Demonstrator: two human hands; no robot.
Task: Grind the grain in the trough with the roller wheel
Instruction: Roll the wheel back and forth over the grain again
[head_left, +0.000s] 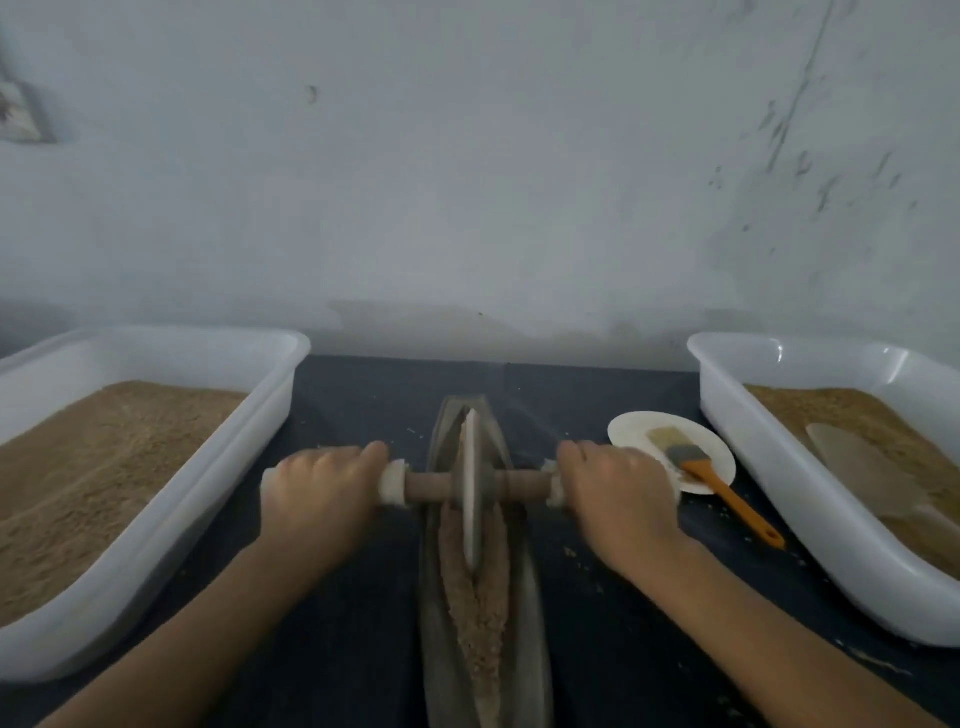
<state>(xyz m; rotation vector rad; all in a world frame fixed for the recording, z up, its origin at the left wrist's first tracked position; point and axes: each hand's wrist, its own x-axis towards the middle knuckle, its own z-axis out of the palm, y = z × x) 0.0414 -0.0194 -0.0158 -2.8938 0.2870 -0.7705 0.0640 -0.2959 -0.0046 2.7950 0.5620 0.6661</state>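
The roller wheel (471, 486), a pale disc on edge, stood upright in the groove of the long, boat-shaped trough (441, 597), somewhat toward the trough's far end, with its wooden axle (428, 487) crossing the trough from side to side. Brown crushed grain (480, 613) lay banked along the groove on both sides of the wheel and ran on toward the near edge of the table. The left hand (317, 493) was clenched over the left end of the axle, where a white padded wrap (393, 483) showed just beside the thumb, and the right hand (618, 491) gripped the right end in the same way, knuckles up. The trough lay lengthwise down the middle of the dark blue table top (353, 415), its far tip short of the wall (467, 182). Stray crumbs of grain were scattered on the cloth near the trough's right side. Just beyond the right hand sat a small white plate (639, 426) carrying a brush with an orange handle (727, 493); the handle reached off the plate toward the near right. At the left edge of the table stood a white plastic tub (171, 519) filled with tan meal, and at the right edge a second white tub (769, 457) held similar meal with a pale scoop (862, 467) lying in it.
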